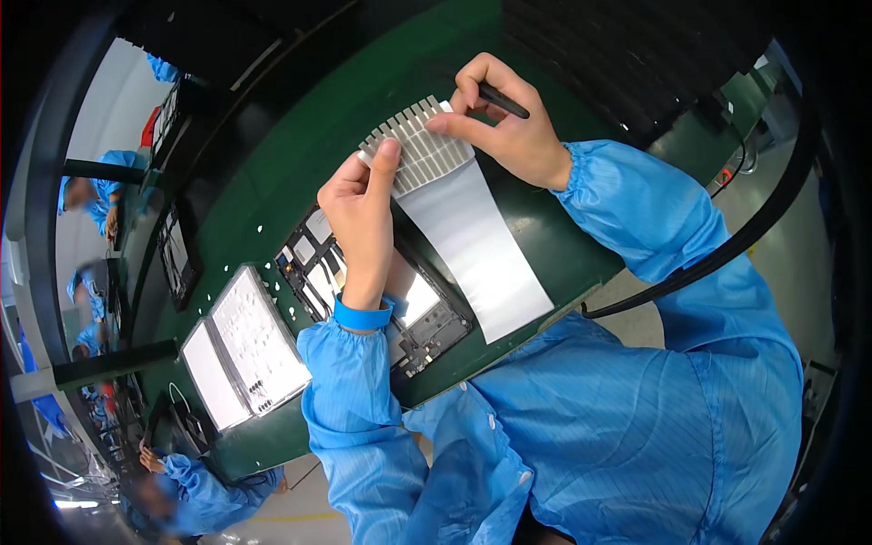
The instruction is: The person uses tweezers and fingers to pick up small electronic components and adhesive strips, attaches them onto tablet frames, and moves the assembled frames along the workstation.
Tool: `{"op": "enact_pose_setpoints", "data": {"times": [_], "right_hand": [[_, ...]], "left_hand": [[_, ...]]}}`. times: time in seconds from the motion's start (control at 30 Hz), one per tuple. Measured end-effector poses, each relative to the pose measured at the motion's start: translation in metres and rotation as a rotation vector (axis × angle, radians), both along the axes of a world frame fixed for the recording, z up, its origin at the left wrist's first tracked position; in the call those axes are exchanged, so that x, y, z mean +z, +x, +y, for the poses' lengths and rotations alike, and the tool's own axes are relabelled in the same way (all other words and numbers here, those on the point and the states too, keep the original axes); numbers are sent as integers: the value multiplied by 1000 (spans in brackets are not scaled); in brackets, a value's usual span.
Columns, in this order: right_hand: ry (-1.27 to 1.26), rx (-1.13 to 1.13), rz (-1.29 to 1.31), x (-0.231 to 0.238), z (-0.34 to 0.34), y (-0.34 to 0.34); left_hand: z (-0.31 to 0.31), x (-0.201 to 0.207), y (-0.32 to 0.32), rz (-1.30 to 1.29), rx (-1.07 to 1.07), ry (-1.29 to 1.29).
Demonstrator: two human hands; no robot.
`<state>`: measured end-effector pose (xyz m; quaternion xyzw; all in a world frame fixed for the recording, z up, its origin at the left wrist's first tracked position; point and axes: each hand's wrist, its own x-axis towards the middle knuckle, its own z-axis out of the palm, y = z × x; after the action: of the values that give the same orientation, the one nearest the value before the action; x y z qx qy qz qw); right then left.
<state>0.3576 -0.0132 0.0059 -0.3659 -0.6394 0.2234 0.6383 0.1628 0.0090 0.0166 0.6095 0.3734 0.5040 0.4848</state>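
Both my hands hold up a pale backing sheet (pixel 486 263) whose upper end carries a row of narrow grey strips (pixel 422 150). My left hand (pixel 361 204) pinches the left edge of the strips, thumb on top. At the upper right corner my right hand (pixel 509 118) grips the same sheet between thumb and fingers. A black pen-like tool (pixel 502 101) is also tucked in the right hand's fingers. Below my left wrist lies an opened device chassis (pixel 436 322) with dark frame and bright panels, partly covered by my arm and the sheet.
On the green table (pixel 263 195), left of the chassis, lie white sheets (pixel 259 336) bearing small parts. Small white scraps are scattered nearby. Another dark device (pixel 175 254) stands farther left. Black stacked trays (pixel 618 54) line the back. Several people in blue work at the left.
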Motion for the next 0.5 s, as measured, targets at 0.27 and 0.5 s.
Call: {"op": "enact_pose_setpoints", "data": {"times": [0.27, 0.5], "right_hand": [[-73, 17, 165, 0, 9, 5], [-14, -128, -158, 2, 30, 35]], "left_hand": [[2, 4, -8, -236, -235, -181], [25, 13, -16, 292, -126, 236]]}}
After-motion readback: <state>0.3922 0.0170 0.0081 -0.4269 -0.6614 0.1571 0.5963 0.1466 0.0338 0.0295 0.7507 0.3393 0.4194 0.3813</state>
